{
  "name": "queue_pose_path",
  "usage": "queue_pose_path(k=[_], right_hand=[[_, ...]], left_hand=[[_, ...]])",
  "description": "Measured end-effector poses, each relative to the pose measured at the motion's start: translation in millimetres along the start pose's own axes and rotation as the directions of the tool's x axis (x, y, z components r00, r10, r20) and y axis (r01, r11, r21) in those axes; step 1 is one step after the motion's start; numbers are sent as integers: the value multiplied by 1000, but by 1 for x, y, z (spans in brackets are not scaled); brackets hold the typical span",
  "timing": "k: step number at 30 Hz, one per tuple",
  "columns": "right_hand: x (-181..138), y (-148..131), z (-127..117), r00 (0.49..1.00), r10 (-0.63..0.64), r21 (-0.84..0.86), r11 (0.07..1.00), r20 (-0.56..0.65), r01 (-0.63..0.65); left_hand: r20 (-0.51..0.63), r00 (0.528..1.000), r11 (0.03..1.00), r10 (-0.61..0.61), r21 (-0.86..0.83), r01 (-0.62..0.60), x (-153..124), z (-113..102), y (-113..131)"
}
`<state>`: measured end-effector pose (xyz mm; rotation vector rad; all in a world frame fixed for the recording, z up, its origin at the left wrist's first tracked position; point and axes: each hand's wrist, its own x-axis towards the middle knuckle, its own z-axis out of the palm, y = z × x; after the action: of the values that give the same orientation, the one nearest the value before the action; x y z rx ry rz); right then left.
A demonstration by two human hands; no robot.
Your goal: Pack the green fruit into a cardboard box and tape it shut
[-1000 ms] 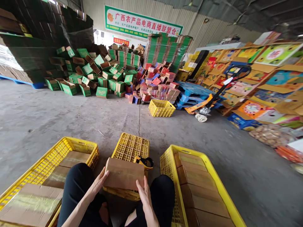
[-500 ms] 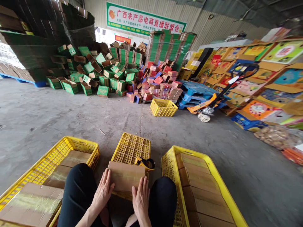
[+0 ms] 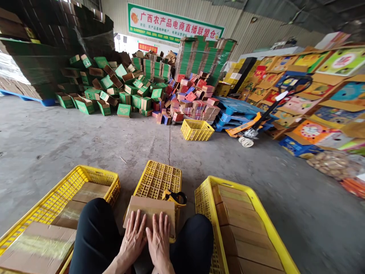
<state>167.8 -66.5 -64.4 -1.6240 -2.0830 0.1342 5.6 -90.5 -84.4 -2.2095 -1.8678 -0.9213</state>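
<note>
A small brown cardboard box [image 3: 148,203] rests on an upturned yellow plastic crate [image 3: 158,177] between my knees. My left hand [image 3: 133,235] lies flat on the box's near part, fingers stretched out. Beside it, my right hand [image 3: 159,238] is also spread flat on the box, the two hands almost touching. Neither hand grips anything. Just past the box's right far corner, a yellow-and-black tape dispenser [image 3: 174,197] sits on the crate.
On my left stands a yellow crate [image 3: 112,178] with taped cardboard boxes [image 3: 37,243]. Another yellow crate [image 3: 248,190] at right holds a row of boxes [image 3: 245,224]. Farther off are a yellow crate [image 3: 196,130], a pallet jack [image 3: 251,131] and piled green boxes [image 3: 124,110].
Both hands have moved inward from the box's two sides onto its top. More of the box's left edge now shows.
</note>
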Motion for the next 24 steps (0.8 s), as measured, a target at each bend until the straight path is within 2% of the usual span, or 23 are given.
queue_pose_path(k=[4,9,12,19,24], right_hand=[[-4,-11,-5,996,-80,-63,995,49,83],[-15,-18,-2,991,-131,-155,979,36,135],[-19,-4,-2,990,-138,-190,972,15,139],[-21,57,-10,995,-61,-282,959,-82,36],[-19,57,1,987,-67,-312,950,-143,19]], left_hand=[[55,997,996,60,56,-63,-4,-4,-1],[84,992,984,96,139,-107,-6,-12,-10],[96,993,982,75,168,-90,-9,-19,-21],[69,994,974,-86,218,69,-19,-37,-45],[20,996,980,-90,180,84,-15,-27,-37]])
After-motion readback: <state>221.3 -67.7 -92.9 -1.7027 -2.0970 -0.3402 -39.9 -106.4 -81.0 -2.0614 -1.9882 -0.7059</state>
